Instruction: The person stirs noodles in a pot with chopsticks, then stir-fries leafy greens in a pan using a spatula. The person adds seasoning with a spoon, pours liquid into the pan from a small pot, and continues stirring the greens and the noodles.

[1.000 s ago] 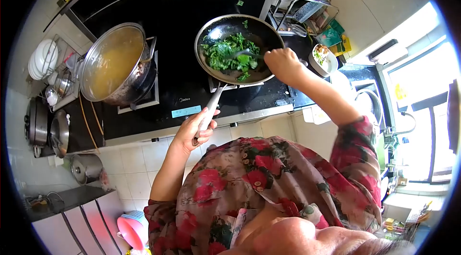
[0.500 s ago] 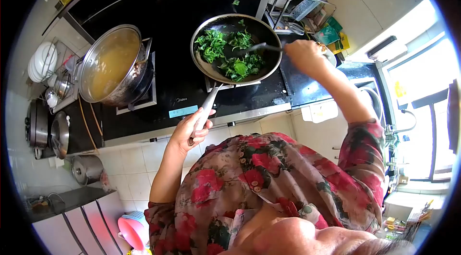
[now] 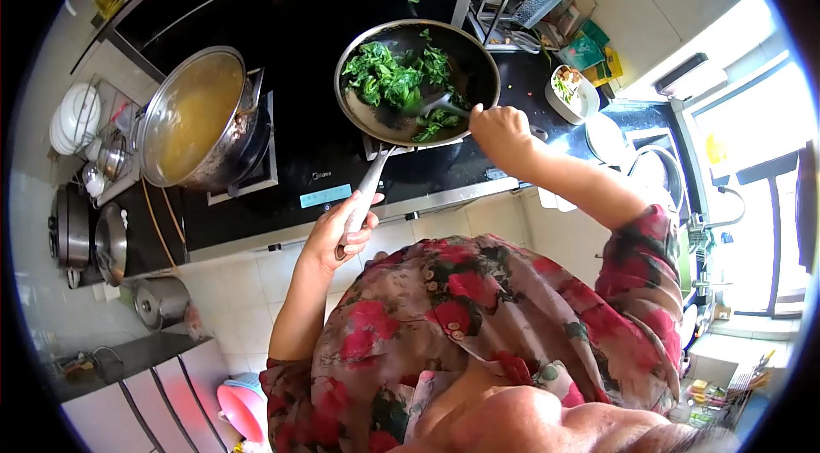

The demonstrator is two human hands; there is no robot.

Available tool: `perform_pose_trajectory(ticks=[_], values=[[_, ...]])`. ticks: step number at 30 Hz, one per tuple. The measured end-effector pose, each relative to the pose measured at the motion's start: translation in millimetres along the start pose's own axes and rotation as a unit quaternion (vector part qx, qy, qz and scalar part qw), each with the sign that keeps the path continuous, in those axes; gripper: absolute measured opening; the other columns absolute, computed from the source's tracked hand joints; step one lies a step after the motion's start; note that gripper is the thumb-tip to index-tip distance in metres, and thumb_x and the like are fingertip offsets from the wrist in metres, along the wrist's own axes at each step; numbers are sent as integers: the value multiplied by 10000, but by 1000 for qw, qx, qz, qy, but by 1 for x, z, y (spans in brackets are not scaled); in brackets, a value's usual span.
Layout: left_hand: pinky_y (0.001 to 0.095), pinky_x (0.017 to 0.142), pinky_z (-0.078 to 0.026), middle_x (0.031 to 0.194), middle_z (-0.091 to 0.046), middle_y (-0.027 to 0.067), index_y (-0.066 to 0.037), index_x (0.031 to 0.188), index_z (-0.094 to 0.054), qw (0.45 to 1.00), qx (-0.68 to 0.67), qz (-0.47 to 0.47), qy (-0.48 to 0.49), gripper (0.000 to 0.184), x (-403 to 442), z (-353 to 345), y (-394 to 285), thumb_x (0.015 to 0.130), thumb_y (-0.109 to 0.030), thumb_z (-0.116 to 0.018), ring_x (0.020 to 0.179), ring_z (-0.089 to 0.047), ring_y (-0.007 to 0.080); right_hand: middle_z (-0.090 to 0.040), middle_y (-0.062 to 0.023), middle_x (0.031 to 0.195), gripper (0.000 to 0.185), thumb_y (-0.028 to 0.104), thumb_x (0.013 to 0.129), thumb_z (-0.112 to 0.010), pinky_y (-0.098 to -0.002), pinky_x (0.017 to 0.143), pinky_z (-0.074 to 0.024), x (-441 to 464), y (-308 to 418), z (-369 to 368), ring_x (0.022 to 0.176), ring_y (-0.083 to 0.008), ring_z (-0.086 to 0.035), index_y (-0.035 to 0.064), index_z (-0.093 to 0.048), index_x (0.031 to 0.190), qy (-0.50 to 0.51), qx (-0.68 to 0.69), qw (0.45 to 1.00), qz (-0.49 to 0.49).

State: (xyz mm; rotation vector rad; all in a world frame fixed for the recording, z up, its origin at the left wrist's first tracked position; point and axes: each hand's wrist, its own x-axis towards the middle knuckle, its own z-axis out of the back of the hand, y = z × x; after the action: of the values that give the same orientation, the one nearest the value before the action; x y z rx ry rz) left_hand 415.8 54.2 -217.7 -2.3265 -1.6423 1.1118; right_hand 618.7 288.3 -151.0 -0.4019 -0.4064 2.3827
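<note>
A dark frying pan (image 3: 472, 50) with a pale rim rests over the right burner, tilted in view. Chopped leafy greens (image 3: 389, 75) lie heaped in its left and middle part. My left hand (image 3: 343, 227) is closed around the pan's grey handle (image 3: 369, 184). My right hand (image 3: 504, 135) grips the handle of a spatula (image 3: 438, 103), closed, at the pan's lower right rim. The spatula's head is down among the greens and slightly blurred, with a few leaves beside it.
Left of the pan stands a large pot (image 3: 201, 116) of yellowish, cloudy liquid. A white bowl (image 3: 572, 96) with chopped pieces sits on the right counter. Behind it are a knife rack (image 3: 521, 13) and green and yellow packets (image 3: 589, 47). White plates (image 3: 77, 116) stand at far left.
My right hand has moved left and down with the spatula, closer to the pan's rim. The greens are gathered more together. The white bowl has come into sight. My left hand keeps its hold.
</note>
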Motion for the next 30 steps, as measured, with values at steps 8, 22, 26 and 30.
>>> perform_pose_trajectory(ticks=[8, 22, 26, 30], values=[[170, 320, -313, 801, -538, 67, -11, 1268, -434, 1000, 2, 3, 23, 436, 3, 8, 1, 994, -349, -401, 436, -377, 28, -699, -74, 848, 114, 144, 792, -600, -330, 615, -549, 43, -23, 0, 815, -231, -691, 122, -710, 810, -62, 23, 997, -29], [167, 318, -319, 787, -531, 68, 2, 1296, -411, 1000, 10, 1, 5, 458, 1, 1, 0, 999, -346, -381, 439, -375, 30, -699, -62, 853, 98, 139, 770, -623, -362, 596, -537, 50, 15, -8, 817, -217, -689, 131, -710, 815, -96, 0, 994, 51], [168, 313, -314, 784, -535, 66, 6, 1295, -414, 1000, -1, 5, 18, 462, 1, 6, -1, 1000, -347, -379, 433, -367, 29, -706, -62, 848, 116, 151, 804, -604, -319, 621, -540, 83, -13, -6, 827, -226, -691, 123, -716, 813, -66, 17, 998, 8], [165, 308, -309, 778, -535, 67, 5, 1293, -417, 1000, 13, 2, -7, 457, -2, -3, -4, 1000, -343, -380, 427, -360, 29, -703, -87, 877, 146, 127, 825, -572, -341, 639, -549, 59, -35, 25, 826, -236, -692, 89, -711, 844, -81, 54, 995, -25]])
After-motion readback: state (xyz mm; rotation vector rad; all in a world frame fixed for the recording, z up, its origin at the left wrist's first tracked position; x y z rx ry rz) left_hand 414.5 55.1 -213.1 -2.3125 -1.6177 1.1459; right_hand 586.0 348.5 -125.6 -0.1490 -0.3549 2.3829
